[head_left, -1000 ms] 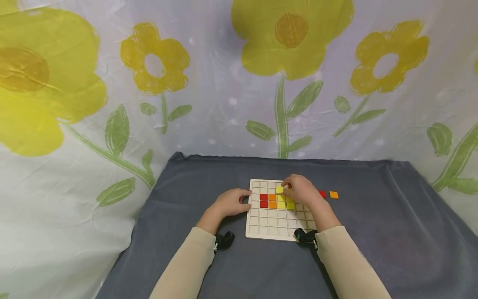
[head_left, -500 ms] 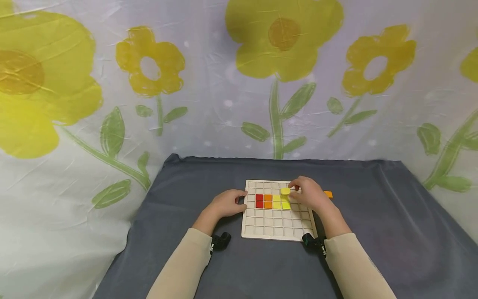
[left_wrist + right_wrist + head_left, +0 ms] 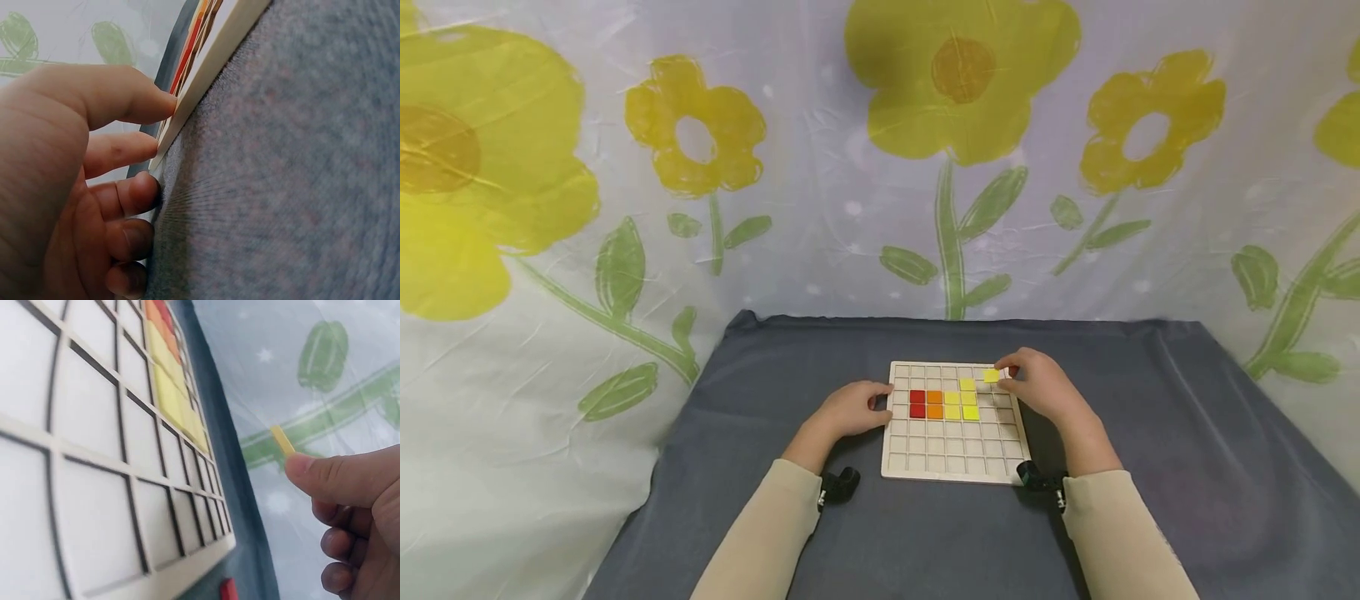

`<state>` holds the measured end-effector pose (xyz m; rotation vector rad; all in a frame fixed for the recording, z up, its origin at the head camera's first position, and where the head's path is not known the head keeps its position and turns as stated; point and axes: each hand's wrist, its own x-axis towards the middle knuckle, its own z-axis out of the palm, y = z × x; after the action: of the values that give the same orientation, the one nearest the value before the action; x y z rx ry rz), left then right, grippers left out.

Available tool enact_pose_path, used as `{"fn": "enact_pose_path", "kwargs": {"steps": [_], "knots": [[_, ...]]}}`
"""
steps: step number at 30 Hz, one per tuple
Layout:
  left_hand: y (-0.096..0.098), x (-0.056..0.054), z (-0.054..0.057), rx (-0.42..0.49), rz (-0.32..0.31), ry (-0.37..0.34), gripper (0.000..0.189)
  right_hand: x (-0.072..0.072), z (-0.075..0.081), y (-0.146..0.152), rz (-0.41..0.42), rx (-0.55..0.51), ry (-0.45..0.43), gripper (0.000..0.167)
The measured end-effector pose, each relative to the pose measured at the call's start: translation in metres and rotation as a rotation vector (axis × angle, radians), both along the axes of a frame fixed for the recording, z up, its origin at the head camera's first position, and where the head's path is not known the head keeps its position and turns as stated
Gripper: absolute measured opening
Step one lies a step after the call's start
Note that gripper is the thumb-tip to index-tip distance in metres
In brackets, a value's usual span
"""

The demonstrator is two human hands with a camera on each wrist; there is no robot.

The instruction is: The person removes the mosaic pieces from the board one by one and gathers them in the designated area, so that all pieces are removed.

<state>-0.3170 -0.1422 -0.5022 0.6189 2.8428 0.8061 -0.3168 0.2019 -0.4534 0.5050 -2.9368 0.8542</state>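
A pale wooden grid board point(image 3: 932, 462) lies flat on the grey cloth. My left hand point(image 3: 850, 408) is at its left edge; in the left wrist view the thumb and forefinger touch the board's side point(image 3: 206, 78) while the other fingers are bent beside it. My right hand point(image 3: 1047, 390) pinches a yellow tile point(image 3: 991, 376) between thumb and forefinger over the board's far right corner. The right wrist view shows this tile edge-on, raised off the board. Red tiles point(image 3: 917, 404), orange tiles point(image 3: 935, 404) and several yellow tiles point(image 3: 961, 406) sit in the grid's squares.
A red tile point(image 3: 229, 589) lies on the cloth just beyond the board's edge in the right wrist view. Dark grey cloth point(image 3: 805, 354) covers the table. A flower-printed curtain point(image 3: 820, 167) hangs behind and at the sides.
My right hand has moved right with a yellow tile, leaving another yellow one at the top of the second yellow column. The loose orange tile is now out of sight. My left hand stays at the edge.
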Motion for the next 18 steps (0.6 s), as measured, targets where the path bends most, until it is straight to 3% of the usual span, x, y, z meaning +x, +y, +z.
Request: {"fn": "enact_pose_path", "kwargs": {"steps": [18], "knots": [[-0.001,-0.002,-0.002,-0.018,-0.004,-0.01,0.055,0.003,0.009,0.035,-0.121,-0.041,-0.066,0.035]]}}
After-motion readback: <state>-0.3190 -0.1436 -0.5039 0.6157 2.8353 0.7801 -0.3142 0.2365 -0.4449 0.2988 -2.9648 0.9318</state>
